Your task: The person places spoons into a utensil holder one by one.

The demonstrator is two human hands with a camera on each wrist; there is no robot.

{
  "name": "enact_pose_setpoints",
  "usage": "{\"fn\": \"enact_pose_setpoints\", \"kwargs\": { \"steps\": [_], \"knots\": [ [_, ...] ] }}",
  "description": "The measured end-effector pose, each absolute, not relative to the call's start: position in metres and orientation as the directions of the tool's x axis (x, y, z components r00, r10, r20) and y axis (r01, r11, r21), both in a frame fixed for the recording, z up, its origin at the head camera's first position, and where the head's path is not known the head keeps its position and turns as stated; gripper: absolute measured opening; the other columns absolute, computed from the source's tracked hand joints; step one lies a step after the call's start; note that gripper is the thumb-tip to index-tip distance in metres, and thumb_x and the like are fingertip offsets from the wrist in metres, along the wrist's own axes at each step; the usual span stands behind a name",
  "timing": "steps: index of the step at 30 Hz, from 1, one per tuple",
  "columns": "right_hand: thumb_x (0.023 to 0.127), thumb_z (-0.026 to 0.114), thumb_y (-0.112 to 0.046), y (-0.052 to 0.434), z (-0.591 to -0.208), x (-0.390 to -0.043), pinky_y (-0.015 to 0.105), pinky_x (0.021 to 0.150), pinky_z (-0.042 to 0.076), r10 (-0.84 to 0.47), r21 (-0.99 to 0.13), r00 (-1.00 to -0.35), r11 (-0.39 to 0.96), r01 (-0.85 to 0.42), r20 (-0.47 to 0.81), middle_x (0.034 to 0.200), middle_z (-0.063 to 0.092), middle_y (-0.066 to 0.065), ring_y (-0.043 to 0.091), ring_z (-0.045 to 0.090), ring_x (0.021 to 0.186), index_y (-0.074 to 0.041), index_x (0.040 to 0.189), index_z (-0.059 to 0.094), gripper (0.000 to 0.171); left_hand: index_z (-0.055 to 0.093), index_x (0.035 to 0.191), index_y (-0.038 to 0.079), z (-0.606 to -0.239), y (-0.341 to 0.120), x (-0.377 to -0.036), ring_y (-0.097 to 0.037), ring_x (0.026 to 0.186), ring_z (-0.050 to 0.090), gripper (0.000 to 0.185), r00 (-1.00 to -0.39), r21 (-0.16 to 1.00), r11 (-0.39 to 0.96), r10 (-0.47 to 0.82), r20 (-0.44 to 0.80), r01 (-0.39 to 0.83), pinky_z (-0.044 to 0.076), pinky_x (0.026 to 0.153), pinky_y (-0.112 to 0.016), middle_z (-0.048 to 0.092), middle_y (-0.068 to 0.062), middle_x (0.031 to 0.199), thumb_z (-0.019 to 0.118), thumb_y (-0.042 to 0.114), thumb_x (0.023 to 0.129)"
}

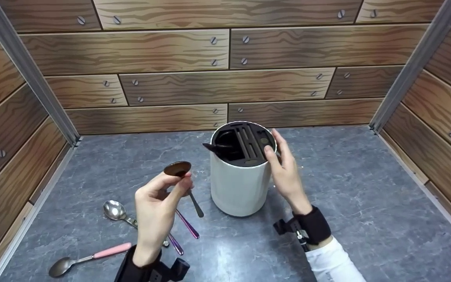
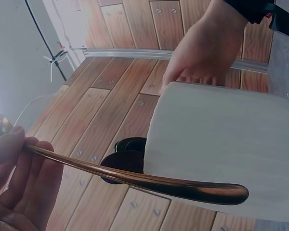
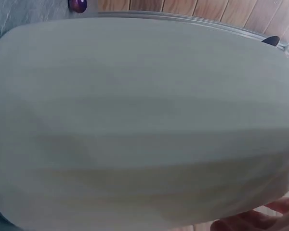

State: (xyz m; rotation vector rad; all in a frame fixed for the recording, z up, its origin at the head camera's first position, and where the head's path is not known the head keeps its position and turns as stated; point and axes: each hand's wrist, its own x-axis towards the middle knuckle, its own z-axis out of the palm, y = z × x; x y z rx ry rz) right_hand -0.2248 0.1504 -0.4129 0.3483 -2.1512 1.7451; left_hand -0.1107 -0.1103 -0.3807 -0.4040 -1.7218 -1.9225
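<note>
My left hand (image 1: 153, 211) pinches a copper-brown spoon (image 1: 177, 169) close to its bowl. The bowl points up and the handle slants down toward the container; in the left wrist view the long spoon handle (image 2: 183, 187) passes before it. The white round utensil holder (image 1: 239, 188) stands upright on the table, with a black slotted insert in its top. Black utensils (image 1: 225, 148) sit in its larger left opening. At the holder's right side my right hand (image 1: 286, 172) grips the rim, thumb on top and fingers along the outside. The holder's wall fills most of the right wrist view.
Left of the holder lie a silver spoon (image 1: 114, 210), a pink-handled spoon (image 1: 112, 250) and two purple handles (image 1: 188, 225), partly hidden behind my left hand. The grey marbled tabletop (image 1: 366, 196) is bordered by wood-patterned walls (image 1: 225, 51) at the back and both sides.
</note>
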Motion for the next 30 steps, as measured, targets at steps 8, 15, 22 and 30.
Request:
{"fn": "enact_pose_setpoints", "kwargs": {
  "steps": [8,15,22,30],
  "knots": [
    [0.108,0.045,-0.008,0.151,-0.417,-0.228,0.007,0.116,0.036,0.02,-0.894,-0.899,0.119,-0.431,0.436,0.166,0.039,0.027,0.038,0.042,0.154,0.006,0.16,0.033,0.055,0.067,0.091,-0.019,-0.378,-0.105,-0.109,-0.004,0.083,0.074,0.013,-0.807,0.808,-0.09,-0.182,0.561,0.582,0.067,0.079,-0.027,0.079,0.007,0.1,0.073,-0.007,0.093],
    [0.108,0.044,-0.008,0.151,-0.418,-0.227,0.006,0.115,0.037,0.022,-0.897,-0.9,0.089,-0.432,0.435,0.166,0.039,0.029,0.039,0.041,0.154,0.007,0.16,0.031,0.056,0.07,0.091,-0.014,-0.375,-0.101,-0.103,-0.005,0.084,0.075,0.005,-0.774,0.768,-0.116,-0.181,0.607,0.63,0.067,0.078,-0.027,0.079,0.008,0.102,0.071,-0.009,0.093],
    [0.108,0.045,-0.01,0.147,-0.419,-0.227,0.007,0.117,0.036,0.045,-0.899,-0.9,0.095,-0.427,0.433,0.167,0.039,0.026,0.038,0.041,0.154,0.005,0.16,0.033,0.055,0.071,0.092,-0.015,-0.365,-0.101,-0.1,-0.006,0.085,0.076,0.006,-0.761,0.753,-0.124,-0.191,0.62,0.646,0.066,0.079,-0.026,0.08,0.006,0.103,0.071,-0.009,0.093],
    [0.108,0.046,-0.01,0.146,-0.42,-0.227,0.01,0.118,0.036,0.055,-0.903,-0.903,0.089,-0.42,0.425,0.166,0.041,0.026,0.037,0.043,0.154,0.005,0.16,0.034,0.055,0.069,0.089,-0.018,-0.331,-0.093,-0.108,-0.007,0.086,0.077,0.013,-0.719,0.723,-0.059,-0.179,0.671,0.689,0.066,0.08,-0.028,0.08,0.011,0.101,0.073,-0.006,0.093]
  ]
}}
